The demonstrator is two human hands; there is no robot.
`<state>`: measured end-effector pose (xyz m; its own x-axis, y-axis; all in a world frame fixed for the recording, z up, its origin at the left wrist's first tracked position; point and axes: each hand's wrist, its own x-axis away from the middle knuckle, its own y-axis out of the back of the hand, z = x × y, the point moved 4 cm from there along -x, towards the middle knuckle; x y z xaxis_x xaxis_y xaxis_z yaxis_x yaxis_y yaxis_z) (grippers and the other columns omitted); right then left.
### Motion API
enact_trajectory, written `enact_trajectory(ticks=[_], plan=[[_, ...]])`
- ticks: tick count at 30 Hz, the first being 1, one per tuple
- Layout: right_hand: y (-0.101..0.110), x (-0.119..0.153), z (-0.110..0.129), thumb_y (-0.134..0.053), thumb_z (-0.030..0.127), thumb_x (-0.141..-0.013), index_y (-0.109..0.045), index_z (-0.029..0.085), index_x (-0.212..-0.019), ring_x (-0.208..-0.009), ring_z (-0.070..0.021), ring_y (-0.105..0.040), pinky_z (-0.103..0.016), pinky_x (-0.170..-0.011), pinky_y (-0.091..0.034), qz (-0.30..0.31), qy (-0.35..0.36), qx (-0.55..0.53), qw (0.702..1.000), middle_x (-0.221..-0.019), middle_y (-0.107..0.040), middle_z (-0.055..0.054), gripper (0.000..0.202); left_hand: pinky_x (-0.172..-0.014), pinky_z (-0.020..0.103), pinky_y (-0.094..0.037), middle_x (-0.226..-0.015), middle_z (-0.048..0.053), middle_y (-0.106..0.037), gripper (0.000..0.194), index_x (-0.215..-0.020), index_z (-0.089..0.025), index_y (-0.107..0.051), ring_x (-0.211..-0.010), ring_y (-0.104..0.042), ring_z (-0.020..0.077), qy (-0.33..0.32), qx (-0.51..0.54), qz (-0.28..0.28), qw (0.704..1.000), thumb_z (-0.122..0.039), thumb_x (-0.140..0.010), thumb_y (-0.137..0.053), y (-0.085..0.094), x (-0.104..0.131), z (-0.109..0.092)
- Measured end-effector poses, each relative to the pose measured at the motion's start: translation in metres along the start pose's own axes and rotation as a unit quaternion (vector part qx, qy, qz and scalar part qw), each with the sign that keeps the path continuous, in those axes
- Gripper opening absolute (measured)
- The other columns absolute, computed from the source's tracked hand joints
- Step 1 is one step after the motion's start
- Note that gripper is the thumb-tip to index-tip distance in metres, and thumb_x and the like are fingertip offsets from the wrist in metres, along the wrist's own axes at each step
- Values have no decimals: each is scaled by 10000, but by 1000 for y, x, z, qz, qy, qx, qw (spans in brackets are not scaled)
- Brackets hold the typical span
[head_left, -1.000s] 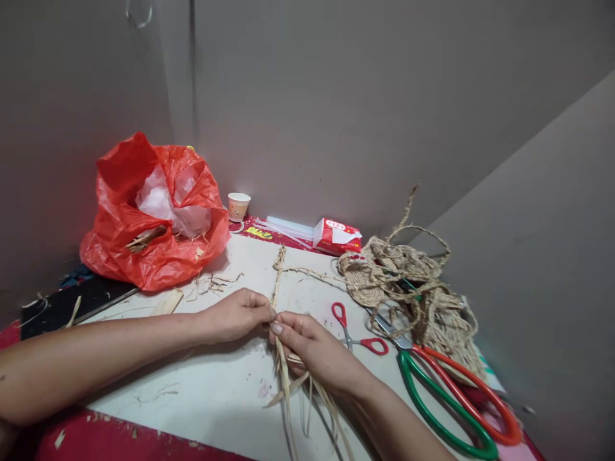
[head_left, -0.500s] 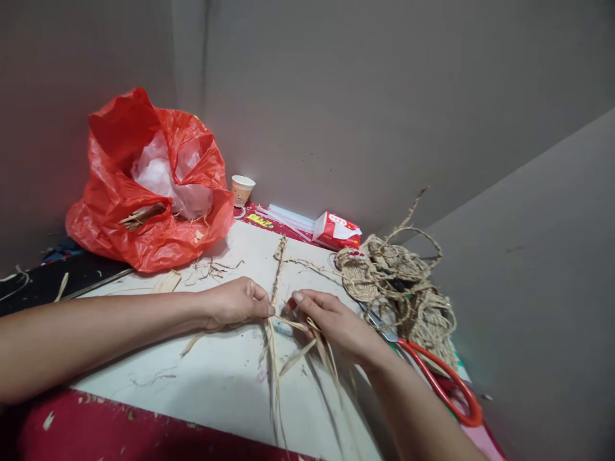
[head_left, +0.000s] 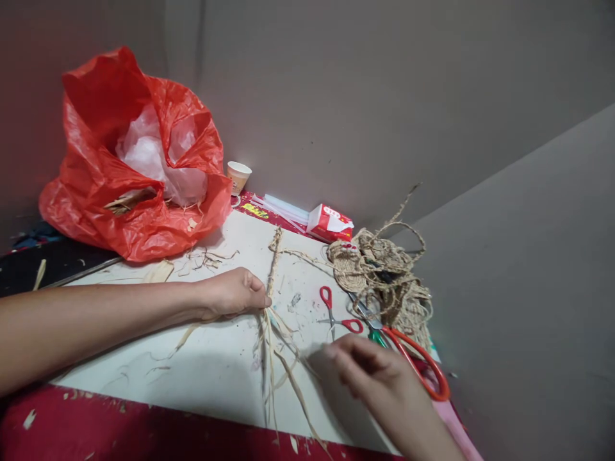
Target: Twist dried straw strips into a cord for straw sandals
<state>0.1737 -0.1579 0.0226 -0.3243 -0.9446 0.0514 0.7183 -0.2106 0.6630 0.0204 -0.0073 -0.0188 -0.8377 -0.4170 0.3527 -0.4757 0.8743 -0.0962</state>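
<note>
On the white board (head_left: 206, 365), the left hand (head_left: 240, 293) pinches the plaited straw cord (head_left: 273, 272) above its loose strands (head_left: 291, 379); the right hand (head_left: 377, 378) hangs apart, fingers curled — grip unclear. Plaiting seems in hand; continuing calls for regathering strands.

Plain grey walls (head_left: 365, 83) rise behind and beside a red table (head_left: 86, 419), evenly shaded.

Open red plastic bag (head_left: 86, 192) at left; paper cup (head_left: 239, 180) just beside it. Red-and-white tissue packet (head_left: 319, 219) near the grey wall (head_left: 360, 96).
</note>
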Motion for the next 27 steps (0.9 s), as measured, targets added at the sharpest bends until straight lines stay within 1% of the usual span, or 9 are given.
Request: enact_trajectory(ticks=[2,4,7,12,15,17,19,23,27], plan=[[-28,9,0,-572,394,-809,-629,194,-685,-540,-164,-528,-258,-512,-409,62,26,30,997,-583,-588,-20,241,-329,225,-89,-344,-91,-259,377,-507,-184,-432,-310,-172,46,-2,-1,1,1000,-429,-673,-667,0,0,0],[-48,11,3,-571,352,-817,-640,194,-852,-610,-185,-564,-280,-571,-430,82,61,89,991,-690,-623,-40,175,-332,227,-83,-348,-91,-262,380,-518,-184,-440,-312,-170,46,-3,-3,1,1000,-448,-668,-668,1,0,0],[-62,6,4,-489,291,-864,-609,197,-845,-690,-203,-580,-302,-621,-431,87,104,154,979,-792,-616,-70,154,-335,228,-83,-356,-90,-272,385,-530,-184,-448,-319,-172,48,-6,-1,4,1000,-471,-669,-662,2,0,1],[-51,7,-7,-436,305,-901,-547,204,-766,-724,-190,-550,-296,-665,-421,86,80,81,990,-773,-576,-54,202,-338,227,-81,-353,-95,-262,391,-533,-181,-457,-325,-168,47,-12,4,6,1000,-482,-649,-678,2,-1,2],[-41,15,-13,-466,401,-887,-534,198,-760,-591,-148,-491,-259,-555,-398,91,-25,-48,994,-700,-570,-26,249,-336,224,-89,-350,-95,-270,376,-555,-174,-486,-321,-181,48,-9,6,5,1000,-481,-649,-681,2,-1,2],[-39,18,-13,-512,457,-856,-545,189,-790,-496,-107,-425,-228,-469,-348,106,-105,-154,977,-698,-602,-22,278,-339,222,-93,-351,-96,-276,378,-568,-171,-496,-321,-184,46,-7,9,7,1000,-489,-651,-681,2,-1,2],[-37,15,-7,-580,470,-812,-571,179,-855,-456,-81,-390,-206,-440,-314,93,-145,-223,959,-711,-645,-29,294,-344,224,-90,-354,-99,-279,389,-583,-170,-501,-323,-181,45,-8,12,12,1000,-507,-648,-681,2,-1,2],[-36,-4,10,-662,411,-754,-636,160,-837,-514,-106,-485,-208,-483,-354,24,-111,-218,969,-672,-678,-42,266,-357,226,-80,-364,-105,-274,385,-593,-167,-496,-336,-174,43,-13,22,12,1000,-502,-660,-675,0,1,0],[-46,-24,22,-649,338,-751,-641,155,-728,-599,-137,-562,-224,-562,-415,29,-72,-203,976,-636,-659,-29,184,-381,214,-101,-381,-106,-294,367,-586,-151,-496,-355,-185,31,-14,34,-5,999,-461,-679,-669,-2,2,-3]])
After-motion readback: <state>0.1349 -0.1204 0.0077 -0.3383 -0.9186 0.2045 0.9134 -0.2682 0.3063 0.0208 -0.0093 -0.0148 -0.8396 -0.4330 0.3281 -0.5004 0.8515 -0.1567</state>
